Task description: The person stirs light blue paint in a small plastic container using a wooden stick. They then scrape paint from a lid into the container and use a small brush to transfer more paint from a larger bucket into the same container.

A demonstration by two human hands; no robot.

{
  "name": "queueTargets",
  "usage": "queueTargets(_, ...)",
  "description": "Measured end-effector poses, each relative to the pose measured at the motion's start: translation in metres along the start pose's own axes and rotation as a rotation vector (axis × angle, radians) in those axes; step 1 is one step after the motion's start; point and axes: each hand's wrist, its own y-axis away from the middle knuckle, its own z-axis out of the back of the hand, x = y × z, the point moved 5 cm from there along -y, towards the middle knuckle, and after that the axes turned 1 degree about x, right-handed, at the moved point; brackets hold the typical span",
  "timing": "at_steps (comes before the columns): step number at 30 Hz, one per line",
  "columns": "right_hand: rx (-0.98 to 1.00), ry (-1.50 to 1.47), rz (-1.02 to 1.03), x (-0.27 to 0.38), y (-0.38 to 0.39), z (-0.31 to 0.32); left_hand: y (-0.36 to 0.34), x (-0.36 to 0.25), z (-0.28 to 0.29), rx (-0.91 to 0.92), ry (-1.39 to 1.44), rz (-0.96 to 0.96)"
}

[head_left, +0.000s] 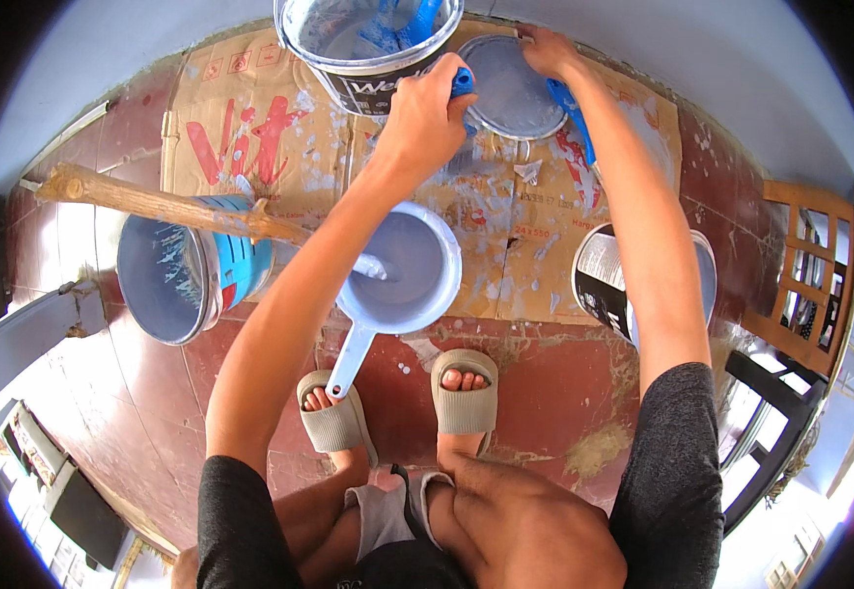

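My left hand (425,116) is closed around a blue-handled tool (462,82); its working end is mostly hidden by the hand. My right hand (548,51) grips the far rim of a round, paint-smeared lid (513,90), which lies on flattened cardboard (279,187). Another blue handle (576,123) shows beside my right forearm. Just beyond my left hand stands a black-and-white paint bucket (368,80) with blue-handled tools (397,27) inside. Nearer me, a light blue long-handled dipper (409,319) holds pale liquid and a whitish paint-coated end of something.
At left, a blue bucket (166,280) lies tilted, with a wooden stick (152,201) across it. A second black-and-white bucket (599,275) is partly behind my right forearm. A wooden chair (810,275) stands at far right on the red tiled floor (535,383). A wall borders the cardboard's far side.
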Motion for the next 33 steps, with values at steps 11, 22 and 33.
queueTargets(11,0.216,-0.095,0.062,-0.017,0.028,0.018,0.003,0.0,0.008,-0.016,0.071,0.056)
queueTargets(22,0.101,-0.055,-0.116,-0.063,0.01,-0.004,0.004,0.001,0.01,0.051,0.022,0.088)
queueTargets(33,0.089,-0.462,-0.09,-0.064,0.005,0.074,0.0,-0.024,0.026,-0.001,0.058,-0.042)
